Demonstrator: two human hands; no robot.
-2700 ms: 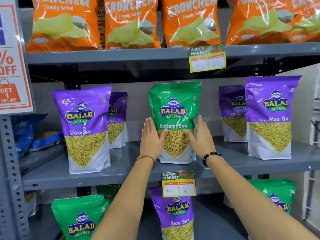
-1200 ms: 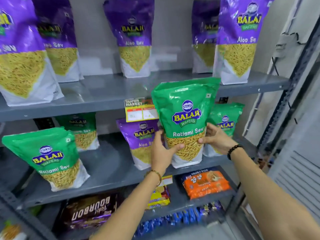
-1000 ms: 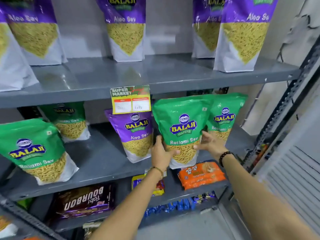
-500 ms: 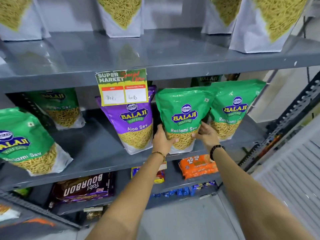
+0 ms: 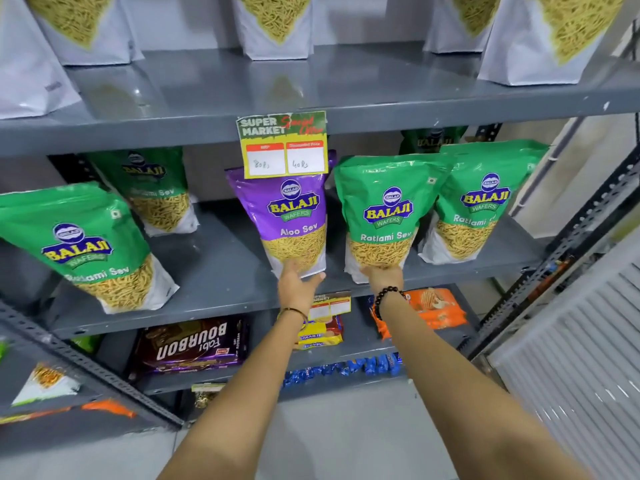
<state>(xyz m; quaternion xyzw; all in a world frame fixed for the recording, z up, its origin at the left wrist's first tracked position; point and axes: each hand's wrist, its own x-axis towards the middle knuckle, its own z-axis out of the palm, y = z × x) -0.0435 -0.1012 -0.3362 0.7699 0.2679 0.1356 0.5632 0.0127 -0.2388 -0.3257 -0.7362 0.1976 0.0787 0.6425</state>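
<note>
Several green pouches and one lone purple share the middle shelf point(image 5: 221, 271), so let's run along it. Far left, the leaning green pouch point(image 5: 93, 247) tips back and to the left, and the back green pouch point(image 5: 156, 192) stands deeper in behind it. On the lower shelf below, a brown Bourbon pack point(image 5: 194, 344) lies flat.

Now the centre. The purple Aloo Sev pouch point(image 5: 294, 216) stands upright at the shelf's front, its top hidden by the price tag point(image 5: 282, 145) that hangs off the shelf above. It's the only purple among the greens on this level, and that looks like why the left hand point(image 5: 299, 285) is on it. The fingers are straight, the thumb is splayed out to the right, and the hand lies flat against the pouch's lower front with nothing clasped. My read is that it's a reach to lift the pouch out.

Just beside it, the middle green pouch point(image 5: 384, 216) stands on its base facing out, label readable, lined up with its own kind. The right hand point(image 5: 382, 277), with a beaded bracelet point(image 5: 386, 295) on the wrist, sits at that pouch's bottom edge. I can't tell whether the fingers wrap round it or merely steady it, but it's likely a brace against toppling. The pouch's right edge overlaps the right-end green pouch point(image 5: 485, 206), touching or very nearly. Under them, an orange packet point(image 5: 436, 306) lies on the lower shelf.
</note>
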